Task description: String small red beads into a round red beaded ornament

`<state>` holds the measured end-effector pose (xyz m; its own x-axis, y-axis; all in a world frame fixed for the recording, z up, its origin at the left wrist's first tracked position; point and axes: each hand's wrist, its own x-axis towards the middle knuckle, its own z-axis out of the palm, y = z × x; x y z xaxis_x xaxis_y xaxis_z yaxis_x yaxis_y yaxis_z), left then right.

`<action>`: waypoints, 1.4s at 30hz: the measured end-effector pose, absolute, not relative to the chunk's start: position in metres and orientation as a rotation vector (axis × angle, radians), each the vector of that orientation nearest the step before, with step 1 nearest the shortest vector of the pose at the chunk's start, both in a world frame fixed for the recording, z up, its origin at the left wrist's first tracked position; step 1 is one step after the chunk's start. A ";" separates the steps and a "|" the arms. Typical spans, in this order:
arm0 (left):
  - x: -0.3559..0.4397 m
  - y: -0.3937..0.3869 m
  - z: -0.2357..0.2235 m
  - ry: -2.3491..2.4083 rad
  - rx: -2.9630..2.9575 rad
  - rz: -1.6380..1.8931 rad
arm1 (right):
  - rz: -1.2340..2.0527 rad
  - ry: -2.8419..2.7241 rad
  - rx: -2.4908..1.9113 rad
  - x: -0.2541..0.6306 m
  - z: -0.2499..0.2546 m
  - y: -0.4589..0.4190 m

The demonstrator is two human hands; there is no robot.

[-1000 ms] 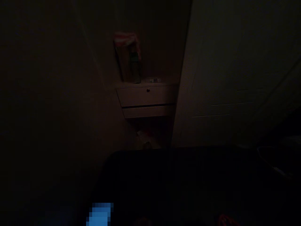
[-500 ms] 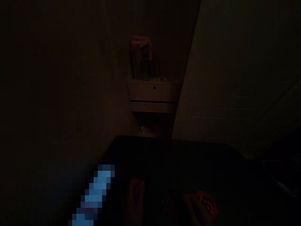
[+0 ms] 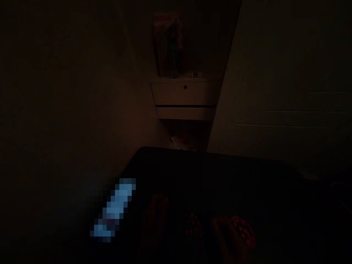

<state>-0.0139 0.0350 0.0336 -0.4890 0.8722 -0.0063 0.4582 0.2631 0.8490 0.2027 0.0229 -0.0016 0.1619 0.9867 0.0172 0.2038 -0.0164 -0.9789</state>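
Note:
The view is very dark. My left hand [image 3: 156, 211] is over the dark surface, its fingers curled closed; what is in them cannot be made out. My right hand [image 3: 227, 234] is bent downward with thumb and fingers drawn together, and its fingertips are lost in shadow. Between the hands lies a loose scatter of small red beads or pieces [image 3: 194, 223]. Just right of my right hand is a round red-rimmed container [image 3: 244, 231] with small reddish pieces in it, partly covered by that hand.
A glowing, blurred-out screen-like strip [image 3: 118, 205] lies left of my left hand. The dark surface [image 3: 209, 165] ends at a far rounded edge. Beyond it stands a drawer unit [image 3: 184, 95] with a bottle [image 3: 173, 60] and an orange-white bag [image 3: 166, 22] on top. A pale panel [image 3: 275, 80] rises at right.
The view has tilted down a little, so the drawer unit sits higher in the picture. The picture is darker. Both hands keep about the same places beside the red pieces.

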 end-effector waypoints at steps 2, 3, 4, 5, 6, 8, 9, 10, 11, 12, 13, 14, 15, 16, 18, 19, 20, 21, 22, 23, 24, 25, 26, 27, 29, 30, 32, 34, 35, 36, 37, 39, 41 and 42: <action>-0.014 0.035 0.034 2.066 1.228 1.133 | 1.004 -1.209 -1.435 0.201 0.007 0.025; -0.014 0.035 0.033 2.062 1.251 1.127 | 1.016 -1.218 -1.435 0.201 0.011 0.026; -0.014 0.035 0.033 2.051 1.272 1.127 | 1.054 -1.255 -1.432 0.200 0.014 0.026; -0.014 0.035 0.033 2.041 1.293 1.135 | 1.040 -1.250 -1.439 0.200 0.017 0.027; -0.014 0.035 0.032 2.033 1.312 1.135 | 1.039 -1.256 -1.436 0.199 0.019 0.027; -0.014 0.035 0.032 2.026 1.335 1.122 | 1.029 -1.253 -1.422 0.198 0.021 0.026; -0.014 0.034 0.031 2.022 1.347 1.115 | 1.027 -1.253 -1.415 0.197 0.022 0.026; -0.014 0.034 0.032 2.021 1.358 1.117 | 1.023 -1.251 -1.409 0.197 0.023 0.026; -0.014 0.034 0.032 2.017 1.372 1.130 | 1.016 -1.249 -1.404 0.196 0.023 0.025; -0.013 0.033 0.032 2.009 1.394 1.156 | 1.009 -1.252 -1.400 0.196 0.023 0.025; -0.013 0.033 0.032 2.003 1.415 1.187 | 0.997 -1.260 -1.391 0.195 0.023 0.025; -0.012 0.032 0.033 1.986 1.444 1.213 | 0.983 -1.273 -1.382 0.195 0.023 0.026; -0.012 0.031 0.033 1.967 1.473 1.234 | 0.967 -1.291 -1.371 0.195 0.024 0.026; -0.012 0.031 0.033 1.949 1.484 1.248 | 0.953 -1.312 -1.361 0.195 0.024 0.026; -0.012 0.029 0.034 1.900 1.491 1.265 | 0.925 -1.346 -1.339 0.195 0.025 0.026; -0.012 0.028 0.035 1.881 1.483 1.280 | 0.918 -1.359 -1.330 0.195 0.026 0.026; -0.012 0.026 0.035 1.864 1.476 1.296 | 0.906 -1.364 -1.321 0.195 0.026 0.026; -0.013 0.025 0.035 1.851 1.472 1.318 | 0.898 -1.368 -1.312 0.195 0.026 0.026; -0.013 0.024 0.034 1.841 1.471 1.340 | 0.886 -1.369 -1.304 0.194 0.026 0.026; -0.014 0.023 0.033 1.833 1.473 1.360 | 0.871 -1.366 -1.297 0.194 0.026 0.026; -0.014 0.022 0.032 1.825 1.481 1.378 | 0.857 -1.363 -1.291 0.194 0.026 0.027; -0.014 0.020 0.031 1.814 1.491 1.393 | 0.840 -1.358 -1.285 0.193 0.025 0.027; -0.015 0.019 0.030 1.808 1.499 1.408 | 0.826 -1.355 -1.278 0.193 0.025 0.027; -0.014 0.018 0.029 1.808 1.504 1.418 | 0.814 -1.353 -1.271 0.192 0.025 0.028; -0.014 0.016 0.028 1.813 1.513 1.431 | 0.802 -1.358 -1.256 0.192 0.024 0.028; -0.013 0.015 0.027 1.811 1.519 1.434 | 0.799 -1.365 -1.248 0.192 0.024 0.028; -0.013 0.015 0.027 1.795 1.535 1.434 | 0.798 -1.380 -1.234 0.192 0.024 0.028; -0.012 0.015 0.027 1.773 1.545 1.438 | 0.797 -1.389 -1.222 0.193 0.024 0.028; -0.013 0.016 0.027 1.766 1.548 1.440 | 0.798 -1.391 -1.218 0.193 0.024 0.028; -0.013 0.016 0.026 1.762 1.549 1.443 | 0.799 -1.392 -1.213 0.193 0.023 0.028; -0.013 0.016 0.026 1.758 1.550 1.446 | 0.801 -1.391 -1.210 0.193 0.023 0.029; -0.014 0.016 0.025 1.750 1.554 1.447 | 0.803 -1.387 -1.206 0.194 0.022 0.029; -0.014 0.016 0.024 1.742 1.558 1.442 | 0.805 -1.382 -1.206 0.195 0.020 0.030; -0.014 0.016 0.024 1.739 1.559 1.439 | 0.804 -1.379 -1.207 0.195 0.019 0.030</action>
